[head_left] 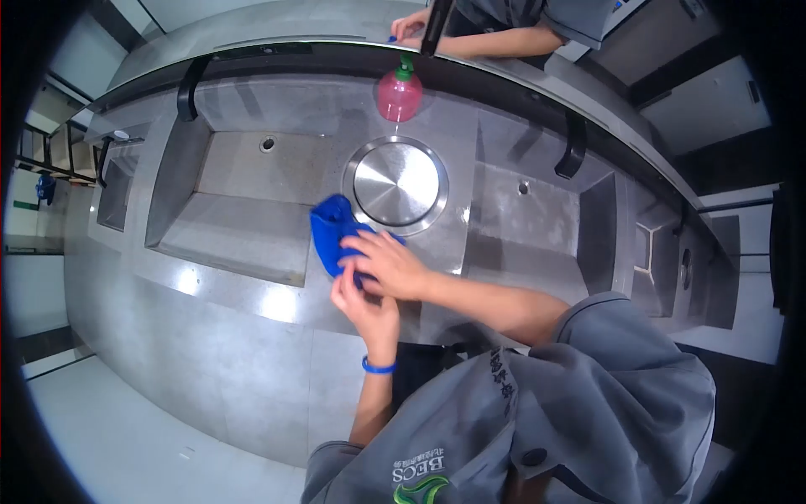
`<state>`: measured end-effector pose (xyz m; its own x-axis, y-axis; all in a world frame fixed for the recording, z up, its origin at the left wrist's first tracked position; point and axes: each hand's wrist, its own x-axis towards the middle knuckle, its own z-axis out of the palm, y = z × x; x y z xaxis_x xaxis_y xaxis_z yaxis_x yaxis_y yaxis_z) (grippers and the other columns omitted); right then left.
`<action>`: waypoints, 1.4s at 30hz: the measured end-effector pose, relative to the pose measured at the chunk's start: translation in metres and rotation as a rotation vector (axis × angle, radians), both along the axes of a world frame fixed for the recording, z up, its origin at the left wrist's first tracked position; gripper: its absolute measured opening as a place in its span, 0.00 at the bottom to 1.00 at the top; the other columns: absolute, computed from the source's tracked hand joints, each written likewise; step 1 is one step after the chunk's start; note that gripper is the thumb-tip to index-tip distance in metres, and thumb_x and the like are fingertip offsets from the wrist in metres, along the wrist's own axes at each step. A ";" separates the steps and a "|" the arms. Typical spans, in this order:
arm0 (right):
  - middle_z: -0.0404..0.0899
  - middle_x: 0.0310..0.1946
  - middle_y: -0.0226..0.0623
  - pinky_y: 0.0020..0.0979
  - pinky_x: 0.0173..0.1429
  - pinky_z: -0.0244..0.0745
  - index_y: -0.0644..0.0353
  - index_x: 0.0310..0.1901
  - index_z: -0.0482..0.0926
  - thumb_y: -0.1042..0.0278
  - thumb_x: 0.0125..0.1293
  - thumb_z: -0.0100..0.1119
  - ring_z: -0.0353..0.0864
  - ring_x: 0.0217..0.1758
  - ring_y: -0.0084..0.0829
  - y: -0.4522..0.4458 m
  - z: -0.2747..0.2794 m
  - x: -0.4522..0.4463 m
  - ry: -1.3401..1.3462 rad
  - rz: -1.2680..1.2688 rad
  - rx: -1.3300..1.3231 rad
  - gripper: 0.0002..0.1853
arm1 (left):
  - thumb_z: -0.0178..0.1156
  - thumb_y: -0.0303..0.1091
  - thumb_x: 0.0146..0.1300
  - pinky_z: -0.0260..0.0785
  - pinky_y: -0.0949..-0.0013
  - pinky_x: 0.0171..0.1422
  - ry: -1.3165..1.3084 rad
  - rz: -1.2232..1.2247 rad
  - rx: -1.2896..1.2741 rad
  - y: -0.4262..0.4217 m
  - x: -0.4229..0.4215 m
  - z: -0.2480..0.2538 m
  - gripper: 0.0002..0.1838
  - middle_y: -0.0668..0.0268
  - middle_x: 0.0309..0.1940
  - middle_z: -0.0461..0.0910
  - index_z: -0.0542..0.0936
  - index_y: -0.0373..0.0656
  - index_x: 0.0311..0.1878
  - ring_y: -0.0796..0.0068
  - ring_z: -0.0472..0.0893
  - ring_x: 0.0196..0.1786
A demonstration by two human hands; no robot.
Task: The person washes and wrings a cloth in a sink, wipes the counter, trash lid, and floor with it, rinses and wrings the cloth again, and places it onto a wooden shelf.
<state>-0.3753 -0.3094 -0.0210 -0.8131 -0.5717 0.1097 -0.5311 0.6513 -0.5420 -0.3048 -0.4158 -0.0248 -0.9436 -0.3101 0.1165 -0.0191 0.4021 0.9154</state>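
A folded blue cloth (332, 231) is in front of me over the countertop, beside the near left rim of a round steel lid (399, 186). My right hand (388, 264) grips the cloth from above, its fingers spread over the near part. Below it, my left hand (368, 312), with a blue band at the wrist, holds the cloth's near edge between its fingers. The two hands are close together, and the fingertips of the left are partly hidden. Part of the cloth is covered by my right hand.
A pink soap bottle (399, 94) with a green pump stands behind the lid. Sink basins lie to the left (252, 164) and right (529, 210), each under a black faucet (188, 92). A mirror (277, 21) runs along the back, and the grey counter's front edge is near me.
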 end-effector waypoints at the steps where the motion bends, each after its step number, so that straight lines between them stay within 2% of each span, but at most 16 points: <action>1: 0.66 0.64 0.36 0.52 0.67 0.61 0.47 0.56 0.76 0.66 0.48 0.68 0.62 0.70 0.47 0.017 0.006 0.028 0.003 0.027 0.007 0.29 | 0.58 0.18 0.44 0.67 0.64 0.58 -0.076 -0.020 0.110 0.005 0.025 0.002 0.38 0.58 0.56 0.64 0.67 0.41 0.65 0.62 0.68 0.58; 2: 0.66 0.63 0.36 0.51 0.67 0.62 0.46 0.56 0.76 0.66 0.47 0.67 0.63 0.70 0.47 0.036 0.014 0.055 0.006 0.054 0.014 0.29 | 0.54 0.17 0.44 0.65 0.60 0.61 -0.106 0.005 0.170 0.007 0.045 0.014 0.37 0.53 0.54 0.64 0.68 0.39 0.65 0.58 0.68 0.57; 6: 0.66 0.63 0.37 0.51 0.68 0.61 0.45 0.56 0.76 0.67 0.50 0.66 0.63 0.69 0.46 0.122 0.051 0.157 -0.008 0.093 0.060 0.27 | 0.51 0.16 0.44 0.67 0.61 0.56 -0.052 0.066 0.051 0.000 0.120 0.042 0.37 0.56 0.53 0.66 0.69 0.41 0.64 0.61 0.70 0.55; 8: 0.67 0.63 0.38 0.53 0.67 0.61 0.44 0.55 0.76 0.69 0.50 0.64 0.65 0.68 0.48 0.160 0.053 0.168 -0.018 -0.023 0.119 0.27 | 0.51 0.16 0.45 0.68 0.62 0.54 -0.030 0.087 0.032 0.002 0.147 0.043 0.36 0.58 0.52 0.66 0.70 0.42 0.63 0.63 0.71 0.55; 10: 0.68 0.62 0.39 0.54 0.67 0.62 0.45 0.54 0.77 0.70 0.51 0.63 0.66 0.67 0.50 0.181 0.019 0.158 0.171 -0.265 0.063 0.25 | 0.53 0.17 0.46 0.68 0.65 0.53 -0.001 0.091 -0.017 0.005 0.148 0.036 0.34 0.61 0.51 0.67 0.71 0.44 0.62 0.67 0.71 0.54; 11: 0.68 0.63 0.40 0.55 0.66 0.62 0.46 0.54 0.76 0.70 0.51 0.62 0.66 0.66 0.51 0.186 0.014 0.145 0.164 -0.352 0.055 0.25 | 0.50 0.16 0.46 0.68 0.61 0.54 -0.013 0.085 -0.010 0.014 0.151 0.035 0.35 0.58 0.54 0.67 0.70 0.42 0.63 0.62 0.72 0.55; 14: 0.66 0.64 0.42 0.55 0.67 0.63 0.45 0.57 0.74 0.67 0.53 0.63 0.65 0.67 0.52 0.194 0.013 0.156 0.140 -0.505 0.158 0.26 | 0.50 0.16 0.46 0.68 0.62 0.55 -0.002 0.042 -0.039 0.068 0.165 0.052 0.34 0.58 0.54 0.69 0.70 0.42 0.62 0.63 0.72 0.56; 18: 0.67 0.63 0.37 0.52 0.62 0.66 0.46 0.53 0.78 0.67 0.48 0.66 0.66 0.66 0.48 0.213 0.053 0.273 0.134 -0.092 0.089 0.26 | 0.58 0.20 0.52 0.67 0.60 0.58 0.098 -0.140 -0.115 0.154 0.171 0.114 0.29 0.56 0.54 0.69 0.70 0.41 0.62 0.59 0.72 0.58; 20: 0.68 0.62 0.35 0.53 0.62 0.65 0.47 0.52 0.78 0.67 0.48 0.65 0.66 0.66 0.47 0.203 0.067 0.301 0.052 0.078 -0.017 0.25 | 0.62 0.24 0.53 0.66 0.57 0.60 0.145 -0.205 -0.198 0.158 0.136 0.102 0.30 0.54 0.55 0.69 0.70 0.41 0.62 0.56 0.71 0.59; 23: 0.68 0.60 0.34 0.50 0.63 0.66 0.46 0.50 0.78 0.68 0.48 0.64 0.64 0.67 0.44 0.194 0.081 0.282 -0.048 0.040 -0.020 0.23 | 0.67 0.29 0.51 0.64 0.54 0.64 0.175 -0.250 -0.313 0.143 0.053 0.080 0.33 0.51 0.56 0.68 0.69 0.40 0.62 0.51 0.69 0.61; 28: 0.70 0.59 0.33 0.46 0.64 0.68 0.47 0.48 0.79 0.69 0.47 0.63 0.68 0.64 0.47 0.236 0.073 0.262 0.028 -0.266 -0.080 0.22 | 0.74 0.34 0.43 0.63 0.53 0.66 -0.009 -0.266 -0.431 0.154 -0.028 0.042 0.40 0.49 0.57 0.67 0.69 0.40 0.62 0.46 0.67 0.61; 32: 0.71 0.59 0.33 0.45 0.63 0.70 0.48 0.47 0.80 0.72 0.45 0.63 0.70 0.63 0.49 0.195 0.082 0.233 0.088 -0.526 -0.107 0.22 | 0.78 0.33 0.35 0.63 0.53 0.67 -0.060 -0.445 -0.627 0.102 -0.071 0.058 0.49 0.50 0.59 0.65 0.66 0.45 0.66 0.46 0.65 0.62; 35: 0.71 0.60 0.35 0.45 0.64 0.69 0.48 0.47 0.80 0.73 0.45 0.63 0.70 0.63 0.50 0.134 0.121 0.174 0.009 -0.686 -0.065 0.23 | 0.76 0.27 0.37 0.62 0.53 0.68 -0.052 -0.440 -0.488 0.060 -0.135 0.105 0.55 0.49 0.61 0.63 0.59 0.49 0.72 0.45 0.66 0.61; 38: 0.70 0.60 0.36 0.44 0.64 0.69 0.48 0.48 0.80 0.73 0.45 0.63 0.69 0.64 0.50 0.077 0.114 0.124 -0.008 -0.827 -0.024 0.23 | 0.75 0.26 0.36 0.61 0.52 0.67 0.167 -0.537 -0.270 0.012 -0.210 0.093 0.54 0.47 0.60 0.63 0.60 0.53 0.71 0.45 0.67 0.60; 39: 0.70 0.61 0.36 0.42 0.65 0.69 0.48 0.48 0.80 0.74 0.46 0.63 0.69 0.64 0.50 0.062 0.104 0.117 -0.036 -0.863 -0.022 0.23 | 0.71 0.22 0.38 0.64 0.56 0.65 0.201 -0.597 -0.258 0.000 -0.225 0.088 0.44 0.49 0.59 0.65 0.70 0.51 0.65 0.49 0.69 0.61; 42: 0.72 0.60 0.37 0.41 0.65 0.69 0.49 0.46 0.81 0.75 0.48 0.61 0.71 0.63 0.48 0.029 0.088 0.097 -0.161 -1.064 -0.175 0.20 | 0.67 0.19 0.39 0.65 0.58 0.65 0.238 -0.905 -0.314 -0.037 -0.271 0.036 0.35 0.51 0.58 0.66 0.78 0.48 0.57 0.53 0.70 0.61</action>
<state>-0.2781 -0.2803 0.0671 -0.8944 0.4463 -0.0309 0.3444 0.6428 -0.6843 -0.5760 -0.4533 0.0111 -0.7507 0.5949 0.2873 0.5863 0.3995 0.7047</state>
